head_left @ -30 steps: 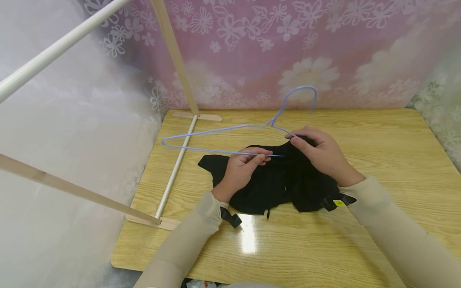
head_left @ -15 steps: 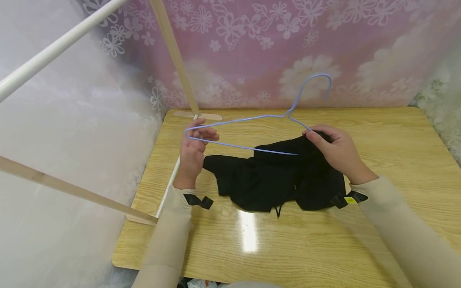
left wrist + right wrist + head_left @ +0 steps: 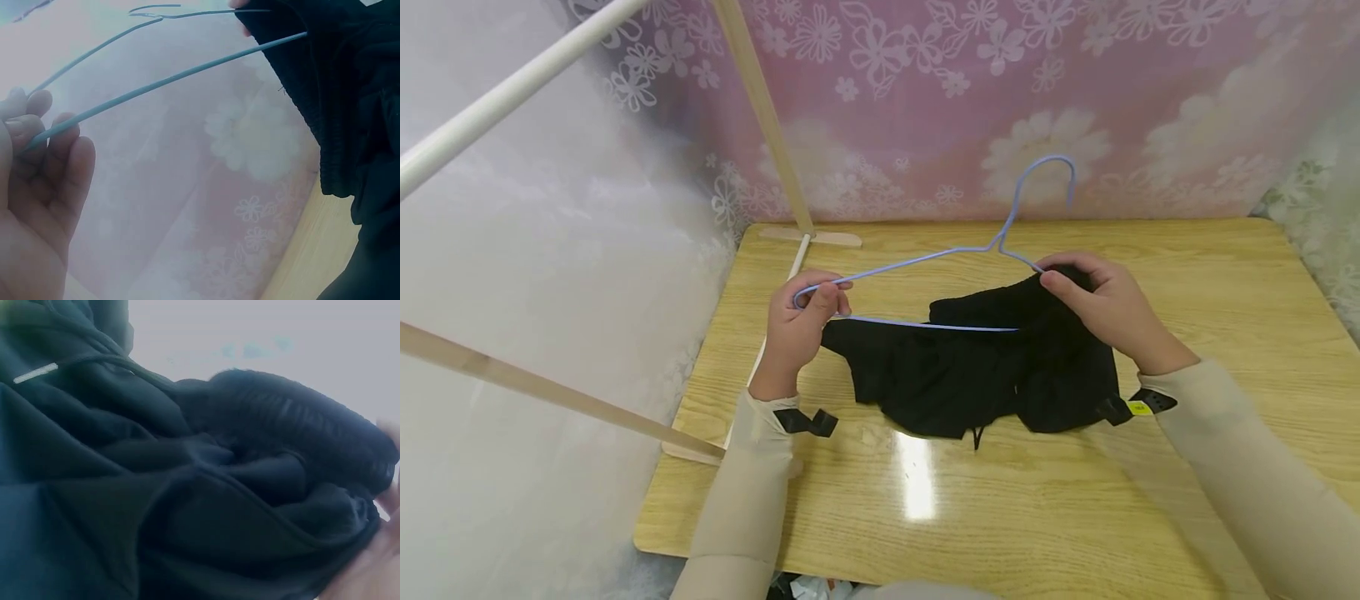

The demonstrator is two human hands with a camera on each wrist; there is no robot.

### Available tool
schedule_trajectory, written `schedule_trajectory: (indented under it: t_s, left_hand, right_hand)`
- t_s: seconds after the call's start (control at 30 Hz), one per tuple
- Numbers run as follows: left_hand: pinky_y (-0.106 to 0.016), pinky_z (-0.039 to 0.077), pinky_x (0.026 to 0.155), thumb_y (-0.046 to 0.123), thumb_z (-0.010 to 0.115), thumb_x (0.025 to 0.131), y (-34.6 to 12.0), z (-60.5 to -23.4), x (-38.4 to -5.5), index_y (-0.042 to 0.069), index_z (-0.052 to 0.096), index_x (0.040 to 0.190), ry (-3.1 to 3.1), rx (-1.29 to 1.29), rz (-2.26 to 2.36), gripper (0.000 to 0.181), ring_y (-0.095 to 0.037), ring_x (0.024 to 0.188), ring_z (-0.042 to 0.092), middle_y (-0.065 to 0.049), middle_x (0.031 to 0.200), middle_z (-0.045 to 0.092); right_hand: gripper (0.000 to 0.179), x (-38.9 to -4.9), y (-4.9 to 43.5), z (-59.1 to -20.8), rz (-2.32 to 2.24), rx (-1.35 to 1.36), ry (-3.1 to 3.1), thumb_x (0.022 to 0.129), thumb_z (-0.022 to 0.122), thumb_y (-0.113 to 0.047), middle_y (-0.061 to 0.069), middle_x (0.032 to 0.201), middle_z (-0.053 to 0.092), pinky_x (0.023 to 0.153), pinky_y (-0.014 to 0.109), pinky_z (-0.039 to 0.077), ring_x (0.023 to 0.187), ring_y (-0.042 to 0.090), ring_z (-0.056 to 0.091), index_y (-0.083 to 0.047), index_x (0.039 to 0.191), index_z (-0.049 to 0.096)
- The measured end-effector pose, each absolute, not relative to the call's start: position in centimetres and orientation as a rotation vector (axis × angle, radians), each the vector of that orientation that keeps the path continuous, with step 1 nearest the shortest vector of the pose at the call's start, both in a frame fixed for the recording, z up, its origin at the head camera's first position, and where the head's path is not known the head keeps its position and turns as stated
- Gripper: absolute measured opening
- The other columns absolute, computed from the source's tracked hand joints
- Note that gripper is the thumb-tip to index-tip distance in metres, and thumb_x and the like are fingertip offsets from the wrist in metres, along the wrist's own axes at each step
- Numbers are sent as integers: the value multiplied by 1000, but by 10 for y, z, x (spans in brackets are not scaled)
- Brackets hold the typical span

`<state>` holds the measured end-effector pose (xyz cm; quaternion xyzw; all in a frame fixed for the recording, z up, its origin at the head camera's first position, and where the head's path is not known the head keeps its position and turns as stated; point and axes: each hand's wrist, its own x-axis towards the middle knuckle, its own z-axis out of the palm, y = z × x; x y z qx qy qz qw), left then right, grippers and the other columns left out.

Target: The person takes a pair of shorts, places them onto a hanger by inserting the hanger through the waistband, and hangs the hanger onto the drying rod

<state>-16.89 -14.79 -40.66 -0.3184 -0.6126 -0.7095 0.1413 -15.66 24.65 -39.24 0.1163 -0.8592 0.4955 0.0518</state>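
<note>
A thin blue clothes hanger point(image 3: 917, 261) is held over the table, its hook pointing up. My left hand point(image 3: 800, 321) grips its left end, and in the left wrist view the fingers point(image 3: 72, 150) close about the wire. The hanger's right end passes into a black garment point(image 3: 955, 375) and is hidden there. My right hand point(image 3: 1105, 308) pinches the garment's edge by the hanger's right shoulder. A gathered elastic band point(image 3: 300, 419) and a drawcord with a pale tip point(image 3: 35, 372) show in the right wrist view. The garment's left part hangs below the hanger's lower bar.
A wooden stand with a white upper rail point(image 3: 512, 92) and a white lower rod point(image 3: 800, 254) is at the left. The wood-grain table point(image 3: 1037, 517) extends beneath the hands. A pink floral backdrop point(image 3: 910, 167) rises behind it.
My left hand has moved from the hanger's lower bar out to its left end, first with spread fingers, and now grips there. The hanger has shifted right, with the right hand still holding the garment's edge.
</note>
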Motion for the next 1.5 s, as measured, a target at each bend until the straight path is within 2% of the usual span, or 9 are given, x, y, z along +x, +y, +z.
schedule_trajectory:
  t_s: [0.23,0.33,0.53,0.77,0.9,1.13,1.23,1.33,1.5]
  left_hand:
    - [-22,52,62,41,62,101,-143,-407,-166,-14,67,102,-1879,-912,-1975,55,-8,66,62,6,82,68]
    - [-25,57,69,42,61,101,-138,-408,-165,-17,65,102,-1909,-938,-1978,59,-8,64,58,6,79,65]
    - [-27,58,72,43,59,102,-128,-413,-164,-13,68,105,-1980,-948,-1957,57,-10,68,62,-1,72,60]
    - [-27,57,71,48,56,102,-111,-419,-162,-12,67,106,-1984,-942,-1961,61,-8,74,67,17,94,69]
    - [-30,57,72,44,55,103,-105,-424,-165,-14,68,108,-1968,-982,-2016,59,-10,72,65,6,76,63]
    - [-32,59,77,13,57,108,-106,-421,-163,-5,74,102,-2289,-1026,-1951,26,-21,74,68,-12,84,71]
    - [-29,50,66,18,59,107,-103,-419,-160,6,72,98,-2474,-948,-1852,19,-21,62,55,-3,73,60]
    - [-30,40,58,29,64,105,-98,-420,-158,18,70,114,-2586,-882,-1821,16,-18,54,38,0,67,44]
    - [-28,55,74,31,66,103,-94,-421,-156,20,77,120,-2565,-905,-1758,23,-6,78,67,6,90,74]
  right_hand:
    - [31,-157,246,-384,1526,398,-2639,102,68,-26,-11,123,67,87,14,43,109,7,59,-15,131,69]
    - [31,-157,243,-378,1516,406,-2643,101,70,-26,-12,121,68,86,13,45,108,5,61,-16,131,69]
    - [31,-159,235,-365,1614,429,-2587,99,72,-17,-12,117,71,86,14,49,105,4,66,-11,130,68]
    - [30,-156,229,-357,1763,382,-2418,99,71,-12,-6,110,70,82,16,49,96,10,65,-9,130,69]
    - [24,-154,227,-355,1948,422,-2217,98,70,-5,0,102,67,80,18,48,90,13,61,-3,122,70]
    - [16,-152,225,-353,2055,466,-2076,96,71,2,2,100,67,77,17,48,85,12,60,2,111,70]
    - [15,-151,223,-354,2023,484,-2111,96,70,1,2,101,68,77,17,49,86,12,61,2,111,70]
    - [16,-151,221,-355,1986,510,-2159,97,70,0,2,104,67,79,18,49,88,12,62,1,113,69]
    - [42,-148,228,-358,2044,711,-2205,94,49,18,4,125,61,83,19,46,100,13,59,-2,128,63]
